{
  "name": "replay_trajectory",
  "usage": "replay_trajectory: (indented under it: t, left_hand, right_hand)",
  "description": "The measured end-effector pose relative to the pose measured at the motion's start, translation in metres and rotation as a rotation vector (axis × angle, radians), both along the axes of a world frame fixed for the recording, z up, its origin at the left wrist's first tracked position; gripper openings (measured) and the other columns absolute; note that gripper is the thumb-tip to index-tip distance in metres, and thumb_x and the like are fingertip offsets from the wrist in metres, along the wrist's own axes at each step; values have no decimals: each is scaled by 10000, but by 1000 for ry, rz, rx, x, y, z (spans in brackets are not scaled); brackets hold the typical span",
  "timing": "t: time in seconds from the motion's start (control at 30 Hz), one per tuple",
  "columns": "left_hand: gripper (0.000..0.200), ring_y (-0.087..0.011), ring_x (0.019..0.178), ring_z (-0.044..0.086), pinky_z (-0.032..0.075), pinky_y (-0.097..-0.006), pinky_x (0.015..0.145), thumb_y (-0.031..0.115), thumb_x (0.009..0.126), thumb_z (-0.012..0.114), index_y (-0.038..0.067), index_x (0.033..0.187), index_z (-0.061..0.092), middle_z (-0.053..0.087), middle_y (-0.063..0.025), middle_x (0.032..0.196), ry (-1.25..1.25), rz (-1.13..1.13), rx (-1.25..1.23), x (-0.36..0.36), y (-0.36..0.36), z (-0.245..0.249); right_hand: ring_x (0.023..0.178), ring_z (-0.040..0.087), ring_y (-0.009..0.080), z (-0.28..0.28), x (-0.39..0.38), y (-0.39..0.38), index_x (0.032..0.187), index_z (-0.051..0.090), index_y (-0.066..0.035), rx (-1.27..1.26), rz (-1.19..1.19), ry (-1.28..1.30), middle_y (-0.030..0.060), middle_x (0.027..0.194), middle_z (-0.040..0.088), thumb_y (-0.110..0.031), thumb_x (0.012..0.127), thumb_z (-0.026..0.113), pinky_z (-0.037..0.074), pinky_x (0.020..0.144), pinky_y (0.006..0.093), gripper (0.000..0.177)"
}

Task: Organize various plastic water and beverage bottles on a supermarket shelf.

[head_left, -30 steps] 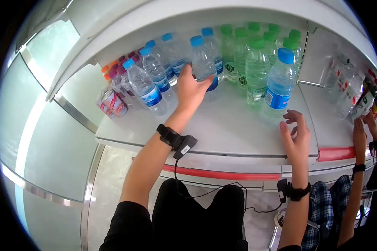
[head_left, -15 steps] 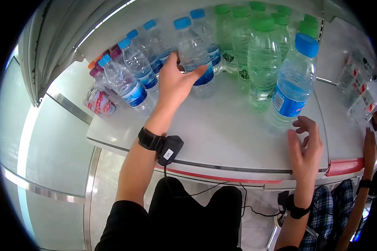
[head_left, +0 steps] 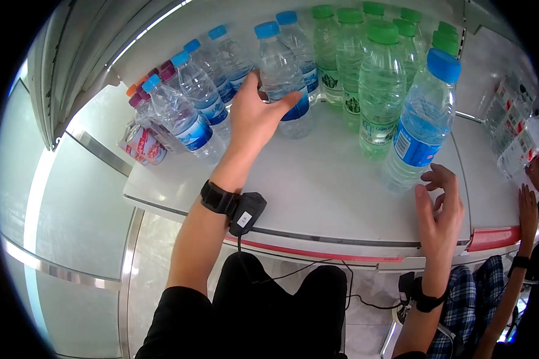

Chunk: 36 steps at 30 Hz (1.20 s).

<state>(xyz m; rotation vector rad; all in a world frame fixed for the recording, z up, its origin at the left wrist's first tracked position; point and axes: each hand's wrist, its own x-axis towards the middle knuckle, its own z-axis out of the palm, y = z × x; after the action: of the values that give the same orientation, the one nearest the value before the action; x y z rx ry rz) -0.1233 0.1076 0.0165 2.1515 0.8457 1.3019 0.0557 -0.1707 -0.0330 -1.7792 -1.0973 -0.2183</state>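
My left hand (head_left: pixel 259 113) is wrapped round a clear water bottle (head_left: pixel 285 75) with a blue cap and blue label, which stands upright on the white shelf (head_left: pixel 317 191). My right hand (head_left: pixel 442 203) rests lower right with bent, parted fingers and nothing between them. Just above its fingertips stands a larger bottle (head_left: pixel 422 125) with a blue cap and blue label. Green-capped bottles (head_left: pixel 380 90) stand in a group behind it. More blue-capped bottles (head_left: pixel 185 122) stand to the left of my left hand.
At the far left are red-and-white cans (head_left: pixel 144 145) and bottles with purple and orange caps. Beyond a divider on the right lie clear packages with red marks (head_left: pixel 515 122). A co-worker's hand (head_left: pixel 527 206) is at the right edge. Cables hang below the shelf's front edge.
The view has shifted very slightly. My left hand stays on the same bottle, and my right hand keeps nearly the same pose. Another hand now shows more at the right edge.
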Motion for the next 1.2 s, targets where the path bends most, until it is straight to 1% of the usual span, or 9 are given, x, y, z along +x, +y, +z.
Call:
replay_trajectory:
  t: [0.6, 0.67, 0.87, 0.9, 1.0, 1.03, 1.07, 1.13, 1.2]
  left_hand:
    - [543, -290, 978, 689, 524, -369, 846, 271, 748, 821, 24, 1173, 590, 710, -148, 1060, 26, -32, -34, 2, 1, -2]
    - [543, -267, 990, 681, 514, -350, 864, 262, 773, 819, -26, 1170, 585, 704, -171, 1088, 12, -56, -42, 5, 2, -1]
    - [527, -381, 929, 679, 537, -412, 803, 291, 713, 836, -32, 1039, 575, 690, -233, 983, 3, 41, 24, 17, 3, -6]
    - [552, -390, 945, 672, 539, -425, 805, 325, 720, 829, -30, 1059, 576, 686, -240, 985, 6, 42, -62, 16, -1, -5]
    - [581, -384, 948, 675, 541, -439, 792, 356, 721, 826, -28, 1079, 577, 691, -236, 972, 94, 167, 27, 18, -7, -8]
    - [646, -395, 1028, 640, 515, -442, 872, 331, 728, 820, -40, 1174, 537, 672, -242, 1053, 144, 131, -102, 16, -13, -9]
    - [646, -395, 1028, 640, 515, -442, 872, 331, 728, 820, -40, 1174, 537, 672, -242, 1053, 122, 130, -99, 13, -20, -14]
    - [837, -432, 1180, 531, 450, -458, 1002, 340, 722, 818, -87, 1325, 424, 559, -276, 1256, 188, 191, -88, 5, -30, -32]
    - [841, -433, 1203, 488, 418, -479, 1019, 301, 720, 817, -77, 1343, 397, 521, -270, 1277, 115, 203, 13, -16, -55, -42]
  right_hand:
    - [786, 608, 172, -2, 6, 0, 1159, 600, -10, 42, 12, 17, 88, 945, 688, -150, 878, 686, 406, 580, 288, 325]
    - [784, 613, 182, -2, 6, 1, 1148, 602, -4, 47, 3, 3, 97, 931, 687, -153, 884, 681, 431, 592, 301, 314]
    - [753, 624, 202, -4, 9, 2, 1103, 611, 10, 68, -27, -45, 120, 894, 680, -139, 889, 669, 474, 618, 334, 267]
    - [753, 624, 202, -7, 10, 1, 1103, 611, 10, 70, -23, -62, 120, 894, 680, -139, 889, 669, 474, 618, 334, 267]
    - [731, 629, 209, -12, 15, 3, 1075, 620, 14, 115, 5, -83, 131, 883, 676, -132, 888, 667, 472, 613, 334, 242]
    - [727, 632, 212, -12, 15, 3, 1063, 623, 12, 107, -1, -79, 134, 874, 674, -128, 886, 666, 476, 615, 335, 229]
    - [722, 635, 214, -10, 17, 2, 1051, 626, 9, 97, -6, -79, 138, 864, 673, -124, 885, 664, 481, 617, 337, 216]
    - [717, 636, 214, -12, 19, 0, 1043, 627, 6, 121, -20, -112, 135, 847, 672, -121, 885, 660, 485, 620, 337, 205]
    - [712, 637, 214, -13, 15, 7, 1034, 628, 2, 158, -14, -116, 132, 829, 672, -119, 886, 656, 489, 623, 337, 194]
